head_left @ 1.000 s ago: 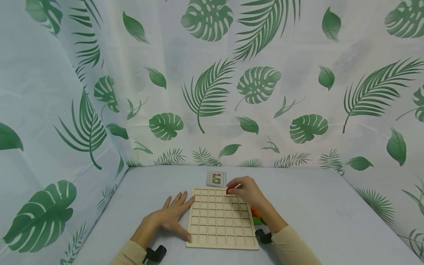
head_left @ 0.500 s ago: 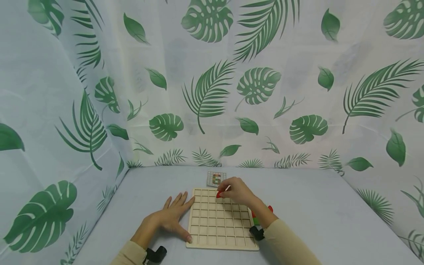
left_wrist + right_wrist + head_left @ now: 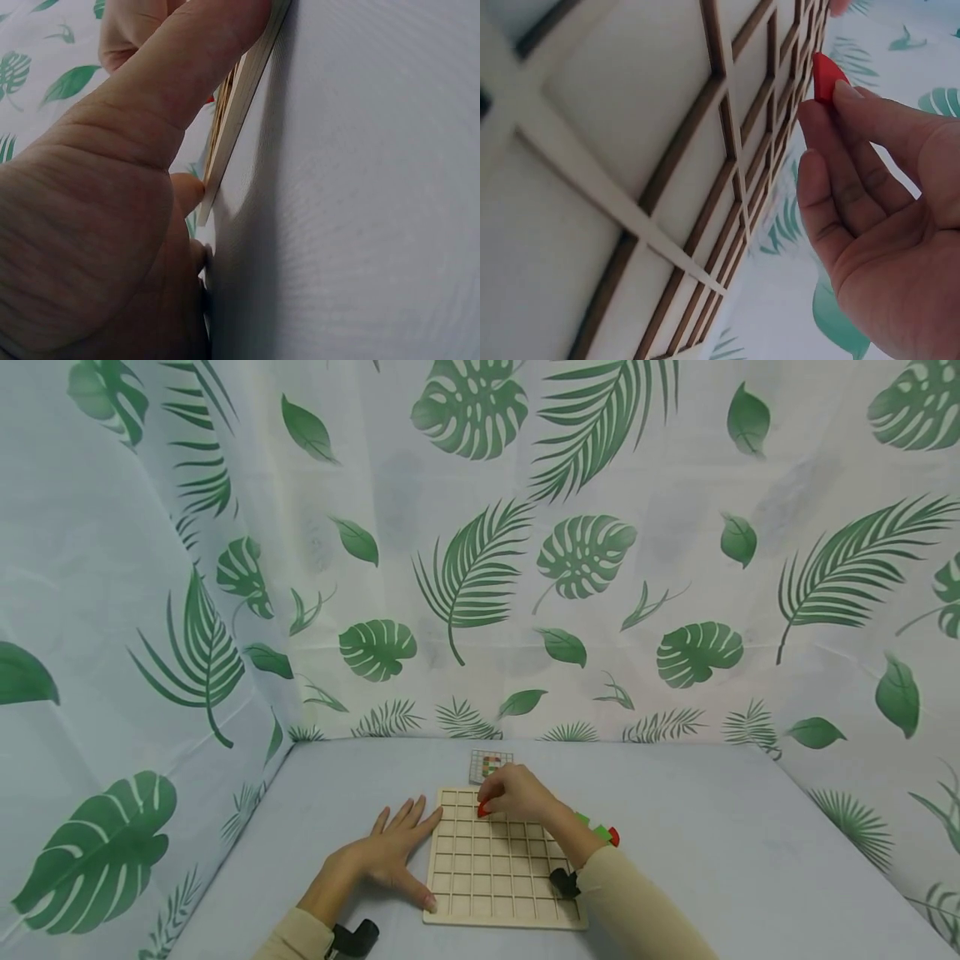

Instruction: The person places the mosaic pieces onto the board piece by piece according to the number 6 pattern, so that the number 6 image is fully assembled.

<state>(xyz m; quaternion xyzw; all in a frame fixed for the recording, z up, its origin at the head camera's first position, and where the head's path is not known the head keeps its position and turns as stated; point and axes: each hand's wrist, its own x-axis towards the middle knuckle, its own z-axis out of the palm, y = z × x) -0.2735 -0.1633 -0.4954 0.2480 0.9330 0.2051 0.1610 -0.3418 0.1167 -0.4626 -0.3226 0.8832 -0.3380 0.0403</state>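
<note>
A square wooden grid board (image 3: 480, 893) with raised dividers lies on the table. My left hand (image 3: 386, 856) rests at its left side with fingers spread, thumb and index fingertip at the board's edge. My right hand (image 3: 517, 793) pinches a small red piece (image 3: 482, 811) between thumb and fingertips, over the upper rows of the board. In the right wrist view the red piece (image 3: 826, 78) is thin with a curved edge. The left wrist view shows my left thumb (image 3: 202, 60) against the board's side (image 3: 244, 97).
Behind the board lies a small card (image 3: 480, 767) with a printed grid and coloured squares, partly covered by my right hand. Green pieces (image 3: 602, 833) and a red piece (image 3: 614, 837) lie right of the board, partly hidden by my right forearm. A leaf-patterned cloth (image 3: 480, 693) hangs behind the table.
My right hand has moved left and slightly nearer over the board, carrying the red piece. More of the pieces on the right now show. The left hand has stayed in place.
</note>
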